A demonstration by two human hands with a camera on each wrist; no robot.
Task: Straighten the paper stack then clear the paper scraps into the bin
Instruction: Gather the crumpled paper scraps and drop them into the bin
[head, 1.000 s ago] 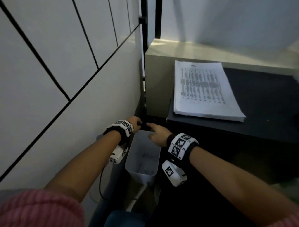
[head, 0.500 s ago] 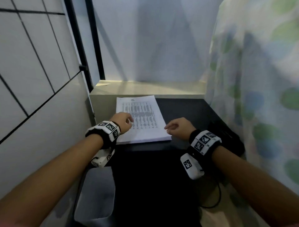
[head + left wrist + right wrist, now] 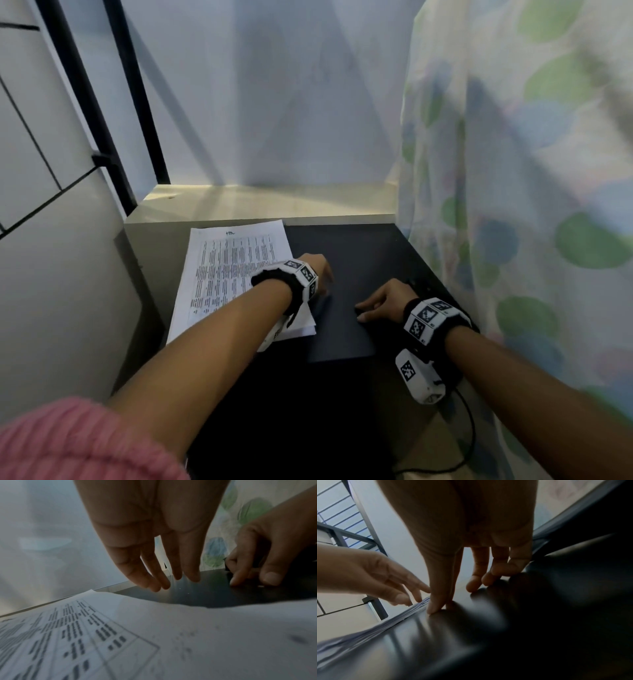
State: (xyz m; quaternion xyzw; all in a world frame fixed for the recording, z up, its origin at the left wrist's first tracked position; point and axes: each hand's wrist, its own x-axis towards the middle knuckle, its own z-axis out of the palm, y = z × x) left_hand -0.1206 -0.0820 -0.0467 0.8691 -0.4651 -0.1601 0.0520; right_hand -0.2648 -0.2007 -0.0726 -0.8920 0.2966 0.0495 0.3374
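Observation:
The printed paper stack [image 3: 233, 274] lies squared at the left of the black table [image 3: 359, 246]. My left hand [image 3: 320, 270] hovers just past the stack's right edge, fingers straight and holding nothing [image 3: 171, 580]. My right hand [image 3: 370, 308] is lower right of it, with thumb and forefinger tips down on the table close together [image 3: 452, 599]. A tiny white scrap [image 3: 260, 586] lies by those fingertips. I cannot tell whether they pinch anything. Two more specks [image 3: 179, 588] dot the table. The bin is out of view.
A flowered curtain [image 3: 513, 205] hangs along the table's right side. A pale ledge [image 3: 267, 202] runs behind the table, with a tiled wall and black posts [image 3: 85, 102] at the left. A black cable [image 3: 469, 428] trails below the table's front right corner.
Both hands have come up from the bin beside the table to the tabletop. The left hand crossed the stack to its right edge, and the right hand lowered its fingertips onto the table.

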